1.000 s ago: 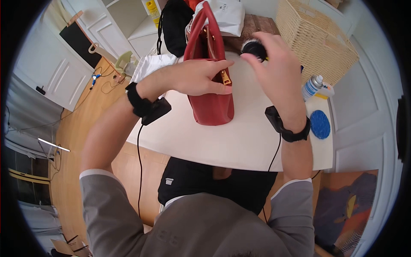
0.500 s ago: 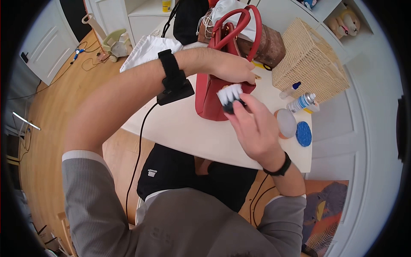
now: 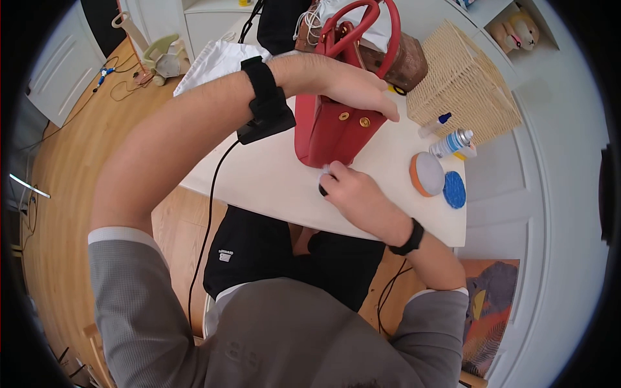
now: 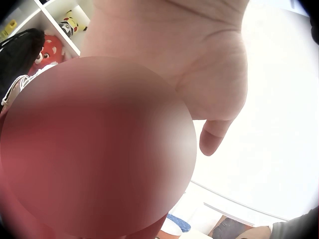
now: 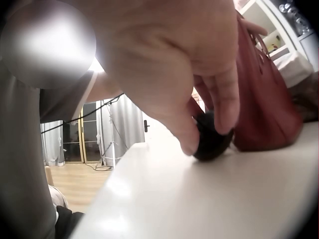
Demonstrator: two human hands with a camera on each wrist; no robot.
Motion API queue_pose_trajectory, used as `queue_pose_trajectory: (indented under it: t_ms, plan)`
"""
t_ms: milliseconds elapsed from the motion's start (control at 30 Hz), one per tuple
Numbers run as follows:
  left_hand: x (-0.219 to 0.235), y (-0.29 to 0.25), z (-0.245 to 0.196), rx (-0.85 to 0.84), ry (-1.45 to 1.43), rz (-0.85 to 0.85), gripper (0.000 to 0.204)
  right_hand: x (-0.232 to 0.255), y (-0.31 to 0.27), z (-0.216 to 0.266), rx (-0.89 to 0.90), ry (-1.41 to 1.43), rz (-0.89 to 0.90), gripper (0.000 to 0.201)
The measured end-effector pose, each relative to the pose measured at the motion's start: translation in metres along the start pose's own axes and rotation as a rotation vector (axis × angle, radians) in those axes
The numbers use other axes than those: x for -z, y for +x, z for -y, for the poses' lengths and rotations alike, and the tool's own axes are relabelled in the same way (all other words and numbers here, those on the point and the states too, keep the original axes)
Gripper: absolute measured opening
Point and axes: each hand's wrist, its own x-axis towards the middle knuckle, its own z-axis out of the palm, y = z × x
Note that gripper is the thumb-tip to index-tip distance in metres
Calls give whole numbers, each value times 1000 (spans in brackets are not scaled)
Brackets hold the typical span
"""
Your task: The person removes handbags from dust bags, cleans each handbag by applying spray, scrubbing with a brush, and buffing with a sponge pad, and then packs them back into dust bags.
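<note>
A red handbag with two raised handles stands on the white table. My left hand lies across the bag's upper part in the head view, fingers fairly straight; in the left wrist view the hand shows its palm edge and one fingertip. Low beside the bag's base, my right hand pinches a small brush with a black back and white bristles. The right wrist view shows the black brush back between thumb and fingers of that hand, close to the tabletop; its bristles are mostly hidden.
To the right are a grey-and-orange round pad, a blue oval sponge, a spray can, a small blue-capped bottle and a woven basket. White cloth and a brown bag lie behind.
The right hand has gone from the basket side, past the bag's upper front, down to the tabletop with the brush. The bag has turned and tilted, and the left hand has shifted across it.
</note>
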Motion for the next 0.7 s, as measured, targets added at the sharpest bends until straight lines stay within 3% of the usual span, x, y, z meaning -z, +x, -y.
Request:
queue_pose_trajectory:
  t_ms: [33,100,133,200,267,367,433,600,667,700]
  plan:
    - [0,0,1,-26,-17,15,64,14,-3,3,-8,2,1,33]
    - [-3,14,14,-71,-45,-7,67,47,-2,8,9,43,-295,28]
    - [-5,16,16,-111,-73,-37,69,53,-1,6,3,46,-294,28]
    - [-9,18,19,-121,-128,-110,68,62,4,-1,78,-295,-808,33]
    - [-9,21,20,-11,-170,-110,73,62,8,-9,53,-338,-797,37]
    - [-10,16,17,-48,-122,-116,76,47,9,-13,79,-464,-732,34]
    - [-8,14,16,-67,-98,-107,77,36,4,-9,45,-253,-579,32]
    - [-8,17,18,-81,-75,-67,77,-2,-10,-16,27,-234,-370,31]
    - [-9,15,17,-76,-102,-48,77,-3,-16,-19,-94,47,-165,33]
    - [-9,14,17,-75,-100,-47,77,1,-19,-20,-94,48,-167,33]
